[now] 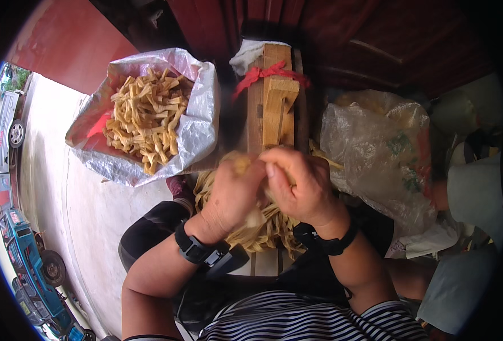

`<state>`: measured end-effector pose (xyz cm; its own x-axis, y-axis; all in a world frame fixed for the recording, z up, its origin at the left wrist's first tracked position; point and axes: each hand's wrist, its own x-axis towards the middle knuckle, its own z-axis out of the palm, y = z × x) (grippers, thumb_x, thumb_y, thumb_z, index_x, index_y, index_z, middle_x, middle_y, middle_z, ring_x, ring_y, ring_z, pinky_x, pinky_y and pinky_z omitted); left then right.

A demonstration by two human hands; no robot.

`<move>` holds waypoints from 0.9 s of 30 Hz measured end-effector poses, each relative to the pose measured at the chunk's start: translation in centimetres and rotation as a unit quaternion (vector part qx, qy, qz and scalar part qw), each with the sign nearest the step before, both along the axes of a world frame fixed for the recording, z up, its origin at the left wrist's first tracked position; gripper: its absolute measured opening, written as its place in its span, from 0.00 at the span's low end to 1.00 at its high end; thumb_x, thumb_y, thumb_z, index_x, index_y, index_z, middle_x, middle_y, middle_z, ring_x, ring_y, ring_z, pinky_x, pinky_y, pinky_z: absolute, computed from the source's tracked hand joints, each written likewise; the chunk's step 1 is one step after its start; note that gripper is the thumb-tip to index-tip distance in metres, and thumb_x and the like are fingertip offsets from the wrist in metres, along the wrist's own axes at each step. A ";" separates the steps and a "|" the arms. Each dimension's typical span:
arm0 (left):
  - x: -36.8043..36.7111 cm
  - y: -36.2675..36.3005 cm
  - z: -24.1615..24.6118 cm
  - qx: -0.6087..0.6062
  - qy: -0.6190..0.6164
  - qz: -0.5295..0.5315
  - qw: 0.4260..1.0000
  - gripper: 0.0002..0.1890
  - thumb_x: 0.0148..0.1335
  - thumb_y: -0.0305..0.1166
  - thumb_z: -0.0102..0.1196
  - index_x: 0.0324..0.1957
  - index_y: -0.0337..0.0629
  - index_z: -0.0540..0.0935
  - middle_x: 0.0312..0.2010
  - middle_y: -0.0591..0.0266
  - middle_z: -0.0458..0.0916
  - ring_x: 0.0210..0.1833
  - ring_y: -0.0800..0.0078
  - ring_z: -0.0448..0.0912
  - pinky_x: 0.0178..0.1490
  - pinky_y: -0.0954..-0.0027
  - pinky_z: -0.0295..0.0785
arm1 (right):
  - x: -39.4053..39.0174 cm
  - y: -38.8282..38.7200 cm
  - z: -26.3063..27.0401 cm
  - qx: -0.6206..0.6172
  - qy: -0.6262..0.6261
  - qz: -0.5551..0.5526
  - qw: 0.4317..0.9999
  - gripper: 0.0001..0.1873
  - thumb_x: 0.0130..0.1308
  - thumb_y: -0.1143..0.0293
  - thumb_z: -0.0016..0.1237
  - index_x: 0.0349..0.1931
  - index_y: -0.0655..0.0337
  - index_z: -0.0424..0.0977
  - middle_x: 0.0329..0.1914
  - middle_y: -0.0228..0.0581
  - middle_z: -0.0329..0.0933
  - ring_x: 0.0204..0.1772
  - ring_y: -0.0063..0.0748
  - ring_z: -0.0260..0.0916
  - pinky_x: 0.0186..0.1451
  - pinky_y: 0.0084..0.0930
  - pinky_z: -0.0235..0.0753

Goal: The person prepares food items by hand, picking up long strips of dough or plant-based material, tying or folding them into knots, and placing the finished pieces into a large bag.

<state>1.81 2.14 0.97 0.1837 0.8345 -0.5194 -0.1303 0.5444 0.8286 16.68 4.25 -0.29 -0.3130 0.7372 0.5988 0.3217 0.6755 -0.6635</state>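
My left hand [234, 198] and my right hand [304, 185] meet over my lap, fingers curled around pale yellow strip material [241, 164]. Motion blurs the left fingers, and the grip hides most of the piece. Below them, a heap of long, flat, yellowish strips [277, 230] lies between my knees. Just beyond my knuckles stands a wooden fixture [272, 115] with an angled block, bound by a red cloth strip [257, 76]. To the left, a silvery plastic sack [198, 132] with a red inner side gapes wide, holding many short knotted strips [149, 115].
A translucent plastic bag [362, 140] stands right of the fixture. Another person's grey sleeve [475, 200] is close at the right. White cloth [251, 53] lies at the fixture's far end, before dark red panels [341, 42]. A blue vehicle [32, 251] is parked at far left.
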 end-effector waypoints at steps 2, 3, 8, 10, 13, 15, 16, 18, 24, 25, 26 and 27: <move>-0.1 -1.2 0.5 0.013 0.076 -0.165 0.983 0.10 0.63 0.31 0.48 0.37 0.34 0.78 0.29 0.63 0.80 0.30 0.79 0.77 0.34 0.76 0.72 | 0.2 -0.2 1.2 -0.018 0.039 0.052 0.998 0.06 0.59 0.79 0.50 0.37 0.68 0.72 0.25 0.43 0.78 0.24 0.33 0.76 0.28 0.25 0.74; 0.0 -1.6 1.0 0.022 0.112 -0.247 0.962 0.11 0.64 0.33 0.48 0.36 0.34 0.78 0.28 0.63 0.80 0.29 0.78 0.77 0.33 0.75 0.72 | 0.6 -0.3 1.8 -0.057 0.062 0.067 0.994 0.05 0.59 0.79 0.50 0.35 0.68 0.73 0.25 0.42 0.78 0.24 0.31 0.76 0.28 0.23 0.73; -1.6 -1.1 4.9 0.087 -0.114 -0.297 0.944 0.13 0.61 0.35 0.58 0.38 0.32 0.80 0.26 0.65 0.82 0.31 0.78 0.78 0.34 0.75 0.72 | 2.3 -0.2 2.5 -0.191 0.075 0.080 0.975 0.04 0.61 0.76 0.49 0.32 0.68 0.75 0.25 0.37 0.78 0.25 0.23 0.74 0.30 0.20 0.72; -2.2 -0.5 3.9 0.262 0.027 -0.226 0.938 0.09 0.57 0.30 0.61 0.37 0.36 0.81 0.31 0.62 0.81 0.30 0.72 0.78 0.33 0.72 0.72 | 2.3 -0.4 2.1 -0.348 0.079 0.126 0.926 0.07 0.64 0.72 0.48 0.32 0.68 0.75 0.28 0.36 0.78 0.30 0.22 0.75 0.34 0.19 0.73; -3.1 0.1 2.5 0.515 0.310 -0.236 0.763 0.14 0.42 0.29 0.67 0.34 0.41 0.81 0.30 0.60 0.76 0.27 0.64 0.77 0.28 0.70 0.71 | 1.5 -1.3 0.3 -0.625 0.385 0.245 0.633 0.07 0.64 0.71 0.46 0.35 0.65 0.74 0.30 0.29 0.74 0.34 0.19 0.70 0.37 0.16 0.71; -2.9 0.1 2.8 0.570 0.391 -0.237 0.683 0.15 0.39 0.31 0.67 0.33 0.42 0.81 0.28 0.61 0.75 0.26 0.64 0.76 0.26 0.69 0.70 | 1.3 -1.8 0.9 -0.701 0.350 0.193 0.590 0.06 0.62 0.72 0.45 0.35 0.64 0.74 0.28 0.27 0.71 0.31 0.18 0.68 0.34 0.14 0.69; -2.9 0.2 2.4 0.604 0.372 -0.197 0.677 0.14 0.38 0.32 0.67 0.31 0.42 0.81 0.27 0.62 0.75 0.24 0.67 0.76 0.24 0.68 0.69 | 1.3 -1.8 0.4 -0.719 0.367 0.250 0.535 0.05 0.59 0.74 0.46 0.35 0.65 0.73 0.27 0.26 0.69 0.28 0.16 0.65 0.30 0.11 0.64; -2.7 -0.6 2.4 0.622 0.380 -0.151 0.668 0.15 0.39 0.31 0.67 0.33 0.40 0.81 0.31 0.60 0.77 0.26 0.67 0.78 0.25 0.70 0.72 | 0.8 -2.3 -0.2 -0.691 0.417 0.252 0.535 0.05 0.60 0.74 0.49 0.35 0.65 0.73 0.27 0.27 0.71 0.27 0.15 0.65 0.28 0.10 0.61; -3.0 -1.1 2.9 0.450 0.375 -0.119 0.801 0.16 0.44 0.23 0.62 0.40 0.40 0.83 0.48 0.50 0.79 0.39 0.57 0.82 0.42 0.67 0.78 | 0.2 -2.5 1.9 -0.472 0.230 0.051 0.849 0.06 0.65 0.71 0.50 0.37 0.65 0.75 0.30 0.31 0.77 0.32 0.16 0.72 0.31 0.16 0.70; -3.4 -1.0 2.4 0.435 0.362 -0.145 0.812 0.15 0.44 0.23 0.62 0.39 0.40 0.83 0.49 0.50 0.78 0.39 0.56 0.82 0.42 0.67 0.78 | 0.5 -2.5 2.0 -0.424 0.165 0.055 0.889 0.07 0.66 0.70 0.49 0.37 0.65 0.75 0.30 0.31 0.78 0.33 0.17 0.73 0.32 0.17 0.72; -3.7 -0.9 2.1 0.418 0.349 -0.171 0.821 0.15 0.44 0.22 0.61 0.39 0.41 0.83 0.50 0.50 0.78 0.40 0.56 0.82 0.42 0.67 0.77 | 0.4 -2.5 1.7 -0.400 0.108 0.047 0.909 0.07 0.64 0.69 0.51 0.34 0.65 0.75 0.27 0.36 0.78 0.29 0.26 0.76 0.30 0.23 0.73; -3.6 -1.0 2.2 0.402 0.369 -0.189 0.816 0.15 0.43 0.21 0.61 0.38 0.40 0.83 0.50 0.51 0.78 0.40 0.57 0.82 0.41 0.67 0.77 | 0.3 -2.4 1.5 -0.324 0.050 0.058 0.943 0.08 0.64 0.69 0.51 0.33 0.66 0.74 0.25 0.37 0.77 0.28 0.25 0.76 0.29 0.23 0.72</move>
<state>-1.76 1.11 3.21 0.3922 0.9162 0.0821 0.6178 -0.3285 0.7145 16.94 1.83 1.18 -0.3791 0.9230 0.0653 0.1849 0.1447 -0.9720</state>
